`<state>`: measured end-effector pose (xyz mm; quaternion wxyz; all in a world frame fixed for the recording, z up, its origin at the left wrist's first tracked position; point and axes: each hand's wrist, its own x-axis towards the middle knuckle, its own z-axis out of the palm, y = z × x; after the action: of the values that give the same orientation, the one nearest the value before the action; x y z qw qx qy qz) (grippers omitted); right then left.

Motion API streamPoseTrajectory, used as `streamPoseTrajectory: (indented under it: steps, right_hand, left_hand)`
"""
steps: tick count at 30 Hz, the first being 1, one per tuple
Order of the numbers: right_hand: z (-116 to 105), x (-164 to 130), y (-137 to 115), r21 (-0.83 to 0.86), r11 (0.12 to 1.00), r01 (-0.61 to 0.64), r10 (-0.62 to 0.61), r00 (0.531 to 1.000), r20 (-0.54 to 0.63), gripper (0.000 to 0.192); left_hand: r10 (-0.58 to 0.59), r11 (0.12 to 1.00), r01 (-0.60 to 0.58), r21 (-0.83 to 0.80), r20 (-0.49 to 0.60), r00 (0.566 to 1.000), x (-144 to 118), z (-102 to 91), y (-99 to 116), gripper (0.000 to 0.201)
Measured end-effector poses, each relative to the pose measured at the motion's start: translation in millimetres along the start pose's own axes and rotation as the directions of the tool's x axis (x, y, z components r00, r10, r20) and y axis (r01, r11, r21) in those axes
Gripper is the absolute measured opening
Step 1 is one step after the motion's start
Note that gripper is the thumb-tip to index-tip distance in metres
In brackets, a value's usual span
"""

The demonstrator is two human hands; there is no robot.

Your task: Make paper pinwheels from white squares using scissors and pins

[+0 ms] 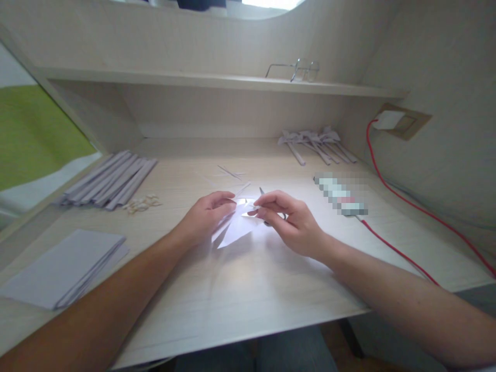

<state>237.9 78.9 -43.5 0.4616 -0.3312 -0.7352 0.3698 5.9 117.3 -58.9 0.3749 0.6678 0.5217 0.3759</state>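
The folded sheet of thin white paper [234,230] lies on the pale wood-grain surface [248,289], at its middle, between the two hands. It looks light, limp and easily creased or torn, so it is best taken at a folded edge or a point, where the layers give some stiffness, with fingertips pinching lightly. The left hand [205,214] rests palm down on the paper's left side, its grip closed on the upper edge. The right hand [289,219] curls in from the right, thumb and forefinger pinched on the paper's tip; a dark slim tool seems tucked under it. Both forearms lie low, angled inward.
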Motion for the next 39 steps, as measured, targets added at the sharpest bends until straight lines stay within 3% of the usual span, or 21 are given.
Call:
streamPoseTrajectory:
  steps: [6, 9, 11, 13, 16, 19, 22, 26, 33, 39]
  right_hand:
    - [-2, -2, -1, -0.114, 0.983, 0.144, -0.143, 0.989, 0.024, 0.015]
    - [-2, -1, -1, -0.140, 0.977, 0.159, -0.159, 0.987, 0.010, 0.014]
    - [-2, 0, -1, -0.142, 0.980, 0.140, -0.142, 0.990, -0.005, 0.013]
    - [-1, 1, -3, -0.150, 0.983, 0.109, -0.114, 0.993, -0.027, 0.012]
    - [0, 2, -5, -0.154, 0.987, 0.038, -0.049, 0.997, -0.067, 0.010]
    - [1, 1, -6, -0.164, 0.987, 0.005, -0.021, 0.995, -0.094, 0.010]
    - [1, 0, -6, -0.199, 0.980, 0.024, -0.043, 0.995, -0.093, 0.011]
    - [2, -1, -5, -0.308, 0.949, 0.063, -0.088, 0.994, -0.070, 0.013]
    - [1, -3, -3, -0.379, 0.920, 0.102, -0.128, 0.991, -0.044, 0.015]
    - [0, -2, -3, -0.362, 0.922, 0.135, -0.160, 0.986, -0.040, 0.015]
  left_hand:
    - [-0.122, 0.954, 0.147, -0.260, 0.110, 0.986, -7, -1.5, 17, 0.033]
    - [-0.104, 0.937, 0.122, -0.327, 0.073, 0.992, -8, -1.6, 19, 0.026]
    - [-0.045, 0.945, 0.040, -0.323, -0.006, 0.999, -9, -1.3, 18, 0.020]
    - [0.057, 0.971, -0.081, -0.223, -0.112, 0.992, -10, -1.4, 19, 0.014]
    - [0.298, 0.954, -0.283, 0.099, -0.197, 0.934, -15, -2.3, 23, 0.006]
    - [0.471, 0.852, -0.414, 0.320, -0.126, 0.873, -21, -2.9, 28, 0.013]
    - [0.523, 0.774, -0.438, 0.457, -0.073, 0.849, -25, -2.1, 30, 0.017]
    - [0.470, 0.798, -0.385, 0.464, -0.079, 0.879, -30, 1.9, 28, 0.020]
    - [0.280, 0.957, -0.278, 0.083, -0.005, 0.960, -31, 8.8, 30, 0.013]
    - [0.198, 0.974, -0.198, -0.108, -0.007, 0.980, -27, 6.9, 29, 0.009]
